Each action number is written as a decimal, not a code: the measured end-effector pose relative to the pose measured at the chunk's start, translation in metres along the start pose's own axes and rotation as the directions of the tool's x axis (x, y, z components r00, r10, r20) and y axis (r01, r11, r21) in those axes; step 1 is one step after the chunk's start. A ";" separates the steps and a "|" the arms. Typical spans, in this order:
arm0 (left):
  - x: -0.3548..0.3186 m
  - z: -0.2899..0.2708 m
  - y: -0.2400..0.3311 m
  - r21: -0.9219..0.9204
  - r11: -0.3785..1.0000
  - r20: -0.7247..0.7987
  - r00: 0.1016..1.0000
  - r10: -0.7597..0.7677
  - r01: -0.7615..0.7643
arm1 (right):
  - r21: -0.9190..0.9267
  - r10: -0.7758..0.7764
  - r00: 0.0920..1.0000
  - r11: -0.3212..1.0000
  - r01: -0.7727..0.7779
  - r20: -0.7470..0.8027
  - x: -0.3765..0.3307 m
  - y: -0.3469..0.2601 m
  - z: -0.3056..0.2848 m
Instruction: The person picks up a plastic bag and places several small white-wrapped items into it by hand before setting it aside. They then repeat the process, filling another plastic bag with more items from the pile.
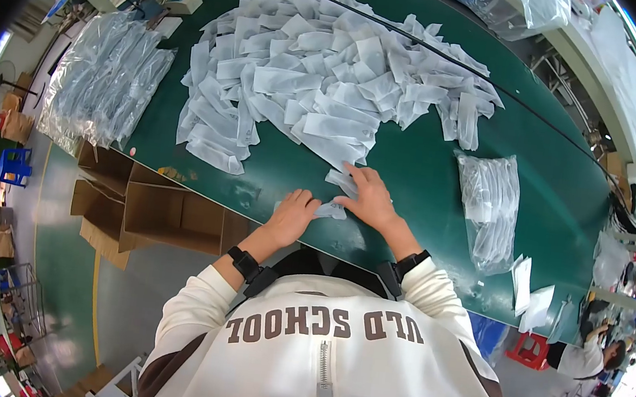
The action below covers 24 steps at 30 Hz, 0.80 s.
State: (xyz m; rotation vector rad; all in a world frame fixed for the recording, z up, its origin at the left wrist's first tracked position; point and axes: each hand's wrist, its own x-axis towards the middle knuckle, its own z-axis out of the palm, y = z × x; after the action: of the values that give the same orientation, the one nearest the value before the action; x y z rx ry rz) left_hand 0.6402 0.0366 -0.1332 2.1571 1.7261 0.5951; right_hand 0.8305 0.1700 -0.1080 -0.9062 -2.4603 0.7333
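Observation:
A small frosted plastic packet (329,211) lies at the table's near edge between my hands. My left hand (291,217) has its fingers curled down on the packet's left end. My right hand (373,198) is spread, thumb at the packet's right end and fingertips stretched toward another frosted packet (342,180). That one lies just beneath the near tip of a big heap of frosted packets (292,78). What the packets contain is too blurred to tell.
The green table (414,178) carries a clear bag of stacked packets (489,210) on the right and larger filled bags (104,80) at left. White papers (530,297) lie at the right corner. Open cardboard boxes (174,217) stand below the left edge. A black cable (459,62) crosses the table.

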 end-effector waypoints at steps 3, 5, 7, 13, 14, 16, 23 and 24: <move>-0.005 -0.003 -0.002 -0.029 0.998 0.051 0.997 0.057 -0.055 | -0.162 0.062 0.996 0.984 -0.072 -0.070 -0.021 0.001 -0.015; -0.003 -0.003 0.000 -0.050 0.995 0.074 0.993 0.094 -0.091 | -0.183 0.126 0.991 0.974 -0.130 -0.033 -0.034 0.013 -0.013; 0.002 0.000 0.003 -0.129 0.971 0.073 0.975 0.210 -0.199 | -0.218 0.245 0.968 0.949 -0.229 0.050 -0.044 0.022 -0.006; 0.023 -0.005 0.021 0.046 0.926 -0.230 0.898 0.376 -0.376 | -0.001 0.179 0.971 0.984 -0.181 0.156 -0.040 0.011 0.015; 0.019 0.000 0.015 0.026 0.933 -0.171 0.918 0.359 -0.360 | 0.090 0.151 0.967 0.981 -0.172 0.203 -0.032 0.006 0.011; 0.012 0.009 0.007 -0.014 0.945 -0.048 0.945 0.325 -0.325 | 0.182 0.113 0.962 0.970 -0.161 0.251 -0.012 -0.004 0.003; 0.013 0.009 0.020 -0.171 0.977 0.132 0.979 0.154 -0.130 | -0.454 -0.150 0.981 0.888 0.078 -0.125 0.059 0.000 0.030; 0.012 0.008 0.020 -0.186 0.980 0.159 0.982 0.102 -0.072 | -0.417 -0.137 0.985 0.905 0.082 -0.102 0.056 0.005 0.034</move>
State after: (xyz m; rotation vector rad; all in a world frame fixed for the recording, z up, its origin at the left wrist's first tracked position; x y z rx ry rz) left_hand 0.6638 0.0437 -0.1289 2.0997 1.4400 0.5512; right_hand 0.7751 0.2001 -0.1261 -0.9142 -2.5669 0.1059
